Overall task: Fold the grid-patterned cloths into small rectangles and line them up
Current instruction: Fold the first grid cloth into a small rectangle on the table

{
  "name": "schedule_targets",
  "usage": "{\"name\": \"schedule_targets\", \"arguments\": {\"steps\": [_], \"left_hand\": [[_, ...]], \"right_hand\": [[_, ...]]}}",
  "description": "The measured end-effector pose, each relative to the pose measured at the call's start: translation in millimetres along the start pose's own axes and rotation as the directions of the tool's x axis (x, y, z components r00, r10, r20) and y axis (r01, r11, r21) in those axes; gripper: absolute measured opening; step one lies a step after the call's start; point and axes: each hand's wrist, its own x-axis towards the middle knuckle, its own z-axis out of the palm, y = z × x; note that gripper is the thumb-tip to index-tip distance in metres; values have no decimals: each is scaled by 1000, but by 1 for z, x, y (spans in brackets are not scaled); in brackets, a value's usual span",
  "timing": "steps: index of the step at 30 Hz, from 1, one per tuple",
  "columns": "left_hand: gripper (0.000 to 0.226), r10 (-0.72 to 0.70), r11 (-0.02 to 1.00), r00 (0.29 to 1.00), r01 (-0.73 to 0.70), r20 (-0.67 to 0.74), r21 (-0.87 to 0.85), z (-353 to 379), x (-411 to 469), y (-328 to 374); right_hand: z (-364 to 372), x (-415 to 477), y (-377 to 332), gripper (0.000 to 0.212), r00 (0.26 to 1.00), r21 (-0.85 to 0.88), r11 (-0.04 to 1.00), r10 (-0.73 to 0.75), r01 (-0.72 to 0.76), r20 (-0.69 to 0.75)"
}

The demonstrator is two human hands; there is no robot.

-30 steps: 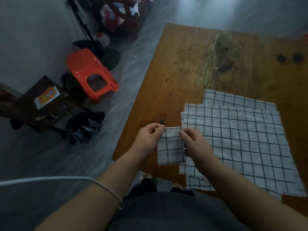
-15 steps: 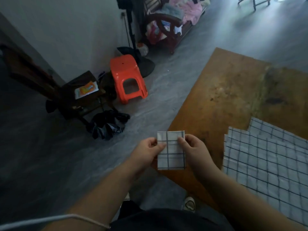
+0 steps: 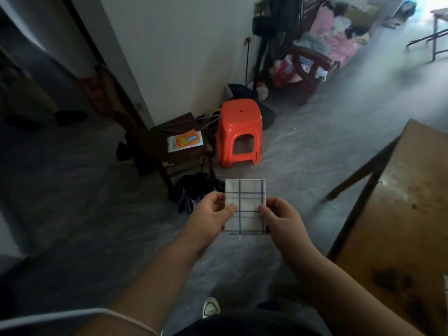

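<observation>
A small folded grid-patterned cloth, white with dark lines, is held upright in the air over the grey floor, left of the table. My left hand pinches its left edge between thumb and fingers. My right hand pinches its right edge the same way. The unfolded cloths on the table are out of view now.
The wooden table fills the right side, its corner and dark legs showing. On the floor ahead stand an orange plastic stool, a dark low wooden table with an orange packet, and a black bag. A white cable crosses my left forearm.
The view has swung left, away from the table, and the spread cloths have left the frame. Both hands still hold the folded cloth, now over the floor instead of the table edge.
</observation>
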Motion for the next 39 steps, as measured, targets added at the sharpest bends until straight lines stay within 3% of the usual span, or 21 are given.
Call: {"name": "schedule_targets", "arguments": {"steps": [5,11,25,39], "left_hand": [[9,28,999,999,-27,-25,39,-9,58,23],[9,30,997,997,-35,75,65,27,160,68],[7,31,985,954,-80,298,152,199,421,197],[7,-8,989,863,-68,506,131,362,701,297]], "right_hand": [[12,51,-14,10,999,46,999,10,-8,-34],[-19,145,-36,7,992,126,992,1,15,-127],[-178,387,-111,9,958,277,961,65,16,-281],[-305,646,-173,10,857,289,957,132,21,-499]]}}
